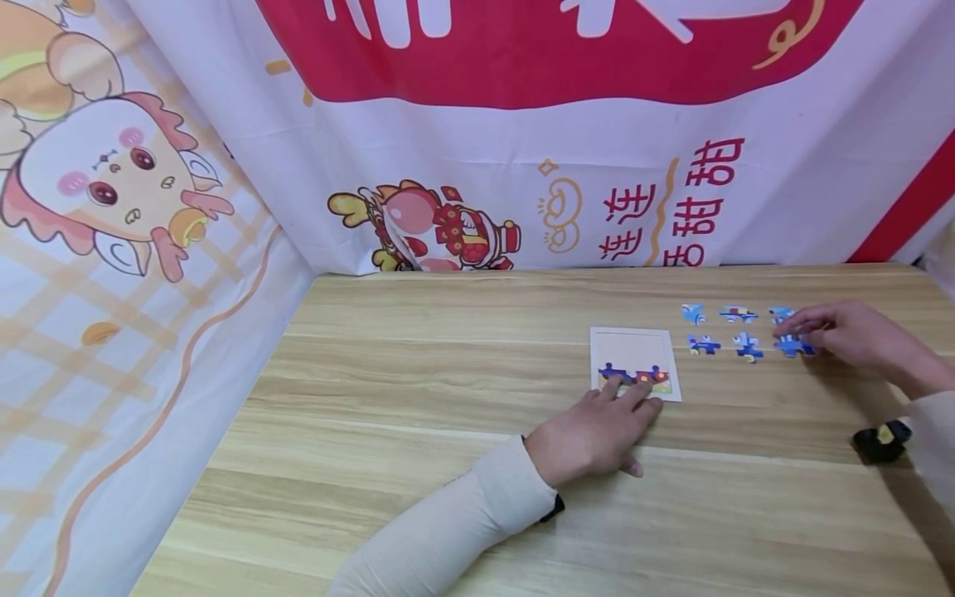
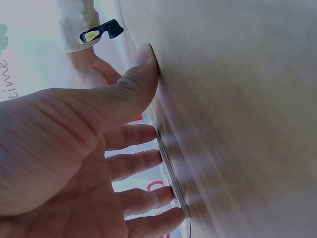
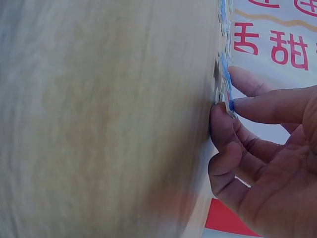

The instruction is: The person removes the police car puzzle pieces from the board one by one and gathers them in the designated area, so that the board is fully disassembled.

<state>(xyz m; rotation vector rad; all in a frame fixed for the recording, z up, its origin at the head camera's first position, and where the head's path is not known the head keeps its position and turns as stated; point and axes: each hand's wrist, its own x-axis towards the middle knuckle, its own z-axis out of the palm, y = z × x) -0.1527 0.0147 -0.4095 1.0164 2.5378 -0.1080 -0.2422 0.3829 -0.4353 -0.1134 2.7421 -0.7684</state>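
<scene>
A white square puzzle tray (image 1: 594, 356) lies on the table, its bottom row filled with joined dark blue, red and yellow pieces (image 1: 634, 377). My left hand (image 1: 597, 427) rests on the tray's near edge with fingers spread and fairly straight; the left wrist view shows the fingertips (image 2: 161, 156) along that edge. To the right, my right hand (image 1: 850, 336) is at the end of the loose pieces. Its thumb and a finger pinch the edge of a blue jigsaw piece (image 3: 227, 82), which looks slightly tilted. Part of this piece (image 1: 792, 347) is hidden by the fingers in the head view.
Several loose blue jigsaw pieces (image 1: 703, 344) lie in two rows right of the tray. Behind the wooden table (image 1: 448, 332) hangs a printed cloth (image 1: 462, 141), and another patterned cloth (image 1: 149, 348) hangs at the left. A black strap mount (image 1: 880, 441) is on the right wrist.
</scene>
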